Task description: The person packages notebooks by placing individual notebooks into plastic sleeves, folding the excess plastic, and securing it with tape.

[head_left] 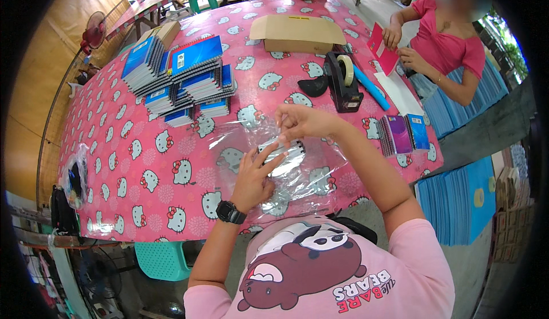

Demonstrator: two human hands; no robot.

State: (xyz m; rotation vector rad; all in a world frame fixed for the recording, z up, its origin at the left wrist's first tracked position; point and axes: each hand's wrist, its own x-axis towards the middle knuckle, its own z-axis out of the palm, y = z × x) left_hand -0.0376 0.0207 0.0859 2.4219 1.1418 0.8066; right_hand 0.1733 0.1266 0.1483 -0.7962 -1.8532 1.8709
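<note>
Clear, crinkled plastic wrap (311,190) lies on the table in front of me, and the table's print shows through it. My left hand (251,179), with a dark watch at its wrist, rests on the plastic with its fingers stretched out. Just beyond those fingertips, my right hand (303,123) is closed in a pinch at the plastic's upper part. What lies between thumb and finger is too small to be sure of, but it looks like the plastic. A short row of dark marks like a spiral binding shows beside the fingers; glare hides the rest.
Stacked spiral notebooks (197,62) stand at the far left. A black tape dispenser (343,93), a blue roll (372,87) and purple and blue notebooks (398,135) lie to the right. Behind is a cardboard box (297,32). A co-worker holds a red cover (381,50).
</note>
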